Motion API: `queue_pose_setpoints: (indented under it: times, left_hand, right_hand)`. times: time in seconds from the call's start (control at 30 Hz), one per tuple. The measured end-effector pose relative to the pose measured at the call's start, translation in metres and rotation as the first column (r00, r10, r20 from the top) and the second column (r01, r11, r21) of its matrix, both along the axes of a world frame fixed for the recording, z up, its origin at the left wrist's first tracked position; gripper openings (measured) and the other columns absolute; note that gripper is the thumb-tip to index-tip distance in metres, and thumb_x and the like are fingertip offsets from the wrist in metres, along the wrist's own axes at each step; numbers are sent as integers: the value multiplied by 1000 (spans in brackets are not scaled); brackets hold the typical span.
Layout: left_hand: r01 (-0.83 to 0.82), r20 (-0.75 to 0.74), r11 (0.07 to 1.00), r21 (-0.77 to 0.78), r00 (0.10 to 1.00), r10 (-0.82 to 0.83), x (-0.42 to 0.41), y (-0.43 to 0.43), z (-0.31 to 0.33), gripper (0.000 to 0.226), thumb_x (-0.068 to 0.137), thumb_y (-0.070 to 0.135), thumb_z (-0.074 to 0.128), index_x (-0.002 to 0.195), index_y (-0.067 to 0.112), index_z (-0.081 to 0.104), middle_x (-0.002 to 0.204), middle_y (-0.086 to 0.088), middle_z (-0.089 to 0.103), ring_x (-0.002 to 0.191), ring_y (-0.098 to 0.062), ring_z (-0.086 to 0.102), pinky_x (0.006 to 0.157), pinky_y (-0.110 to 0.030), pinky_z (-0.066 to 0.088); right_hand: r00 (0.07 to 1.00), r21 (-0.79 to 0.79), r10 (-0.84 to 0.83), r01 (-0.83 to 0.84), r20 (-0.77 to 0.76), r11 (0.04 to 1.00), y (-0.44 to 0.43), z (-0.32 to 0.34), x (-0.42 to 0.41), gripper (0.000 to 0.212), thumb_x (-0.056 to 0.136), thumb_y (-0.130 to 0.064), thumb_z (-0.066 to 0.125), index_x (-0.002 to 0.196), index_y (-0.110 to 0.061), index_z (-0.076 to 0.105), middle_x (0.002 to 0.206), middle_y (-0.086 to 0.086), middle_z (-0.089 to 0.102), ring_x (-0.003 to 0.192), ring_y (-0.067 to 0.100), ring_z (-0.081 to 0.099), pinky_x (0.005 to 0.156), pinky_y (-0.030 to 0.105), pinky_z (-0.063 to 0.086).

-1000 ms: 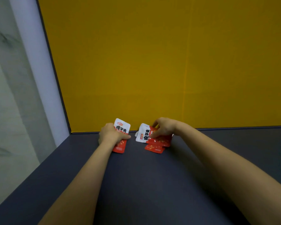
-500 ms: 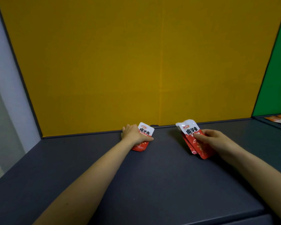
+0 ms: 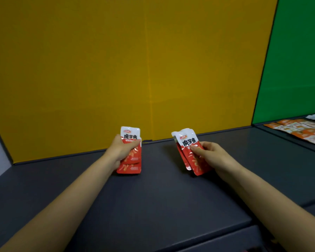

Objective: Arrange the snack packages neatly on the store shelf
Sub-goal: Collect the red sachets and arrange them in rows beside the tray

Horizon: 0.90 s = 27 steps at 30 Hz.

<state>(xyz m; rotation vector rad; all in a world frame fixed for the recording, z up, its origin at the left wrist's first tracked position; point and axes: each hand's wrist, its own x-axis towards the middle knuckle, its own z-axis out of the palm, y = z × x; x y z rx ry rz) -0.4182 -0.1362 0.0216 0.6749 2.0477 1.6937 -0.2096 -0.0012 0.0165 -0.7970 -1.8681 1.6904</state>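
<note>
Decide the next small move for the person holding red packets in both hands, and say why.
Probably lay the left stack, gripped by the left hand, flat on the dark shelf by the yellow back wall, edges squared. Both stacks overlap unevenly and neither is placed yet; the right hand grips the right stack, splayed apart.

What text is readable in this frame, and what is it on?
"魔芋爽": black characters on the left packet, front of the stack the left hand holds.
"魔芋爽": the same on the right packet, front of those the right hand pinches.
Red oval logos above both: too small to read.
Small print on the red lower halves: blurred.
Orange packets, far right: unreadable.
</note>
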Motion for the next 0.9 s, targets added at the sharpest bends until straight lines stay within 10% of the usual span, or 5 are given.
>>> queue_pose_setpoints:
  times: [0.1, 0.3, 0.9]
  left_hand:
    - [58, 85, 997, 50, 994, -63, 44, 14, 15, 40, 90, 18, 61, 124, 1, 51, 93, -14, 67, 62, -15, 65, 48, -25, 53]
    - [188, 123, 973, 131, 971, -204, 166, 82, 24, 7, 93, 7, 54, 95, 7, 60, 56, 1, 68, 41, -4, 63, 42, -16, 52]
    - [449, 59, 875, 179, 883, -465, 455, 314, 22, 34, 92, 15, 57, 123, 6, 45, 90, -6, 67, 53, -6, 67, 45, -19, 53]
  right_hand:
    - [1000, -1, 11, -11, -25, 1000, 8, 1, 41, 14, 92, -21, 57, 100, -10, 60, 85, 7, 68, 67, 15, 63, 57, 21, 53]
    - [990, 63, -117, 122, -78, 991, 56, 13, 163, 8, 91, -24, 57, 93, -18, 61, 80, 0, 68, 64, 8, 64, 57, 18, 49]
    - [859, 114, -504, 511, -87, 852, 278, 5, 477, 13, 91, -16, 59, 100, -7, 63, 71, 4, 62, 41, 3, 57, 39, 15, 47]
